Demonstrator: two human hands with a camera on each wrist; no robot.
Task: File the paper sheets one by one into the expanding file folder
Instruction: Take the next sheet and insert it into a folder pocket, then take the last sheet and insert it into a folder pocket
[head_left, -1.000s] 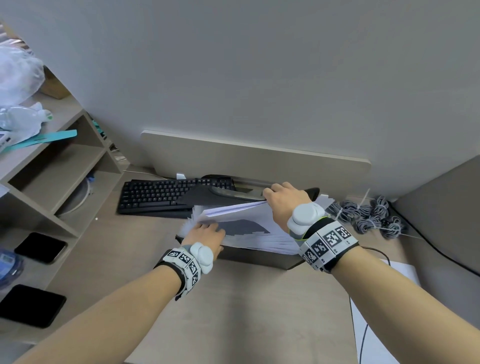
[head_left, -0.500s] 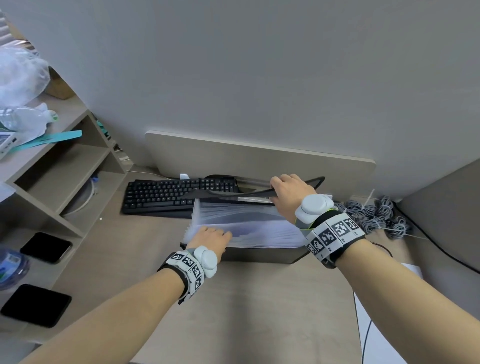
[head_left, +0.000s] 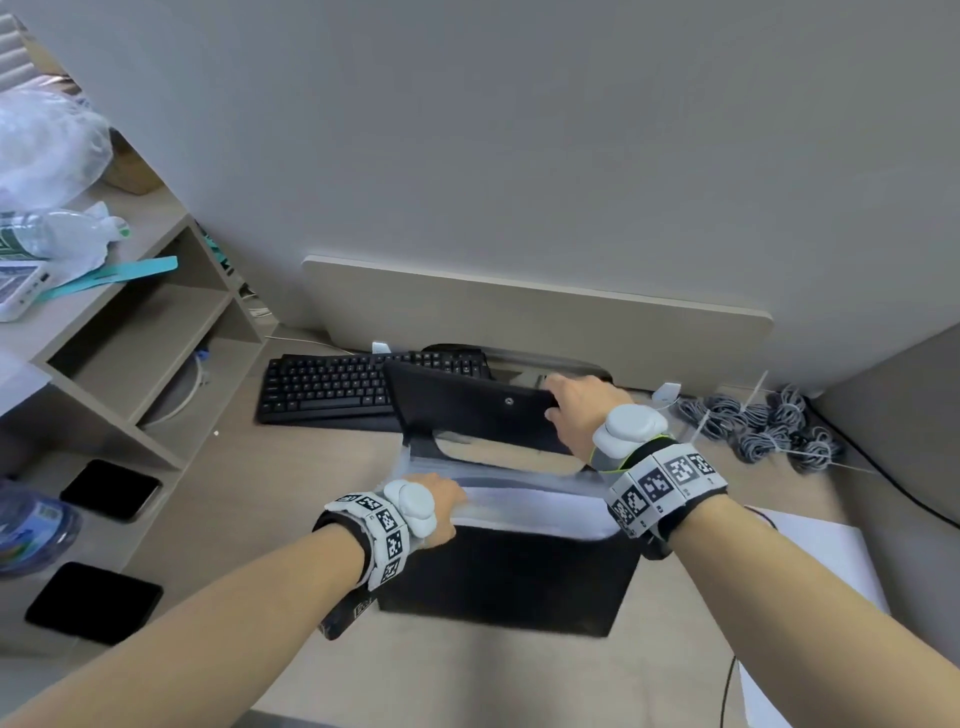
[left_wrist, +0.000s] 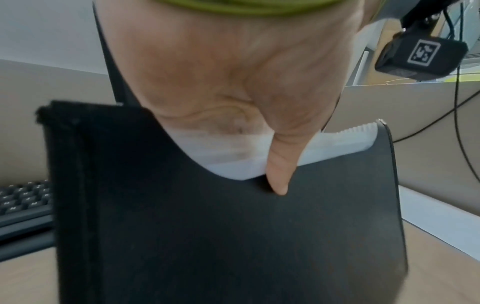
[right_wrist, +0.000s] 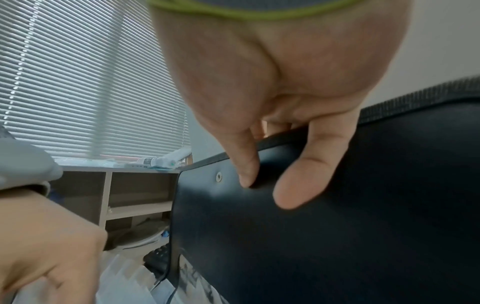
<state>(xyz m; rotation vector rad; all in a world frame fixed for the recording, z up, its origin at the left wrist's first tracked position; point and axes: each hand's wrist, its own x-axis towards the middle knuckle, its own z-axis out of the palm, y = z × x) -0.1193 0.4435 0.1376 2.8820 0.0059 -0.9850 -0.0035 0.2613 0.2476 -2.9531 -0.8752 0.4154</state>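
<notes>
While right hand (head_left: 574, 413) grips the flap (head_left: 467, 410), its fingers (right_wrist: 309, 164) are partly hidden.

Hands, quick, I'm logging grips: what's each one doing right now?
Left hand: grips the front top edge of the expanding file folder, thumb on its front.
Right hand: grips the folder's black flap.
</notes>
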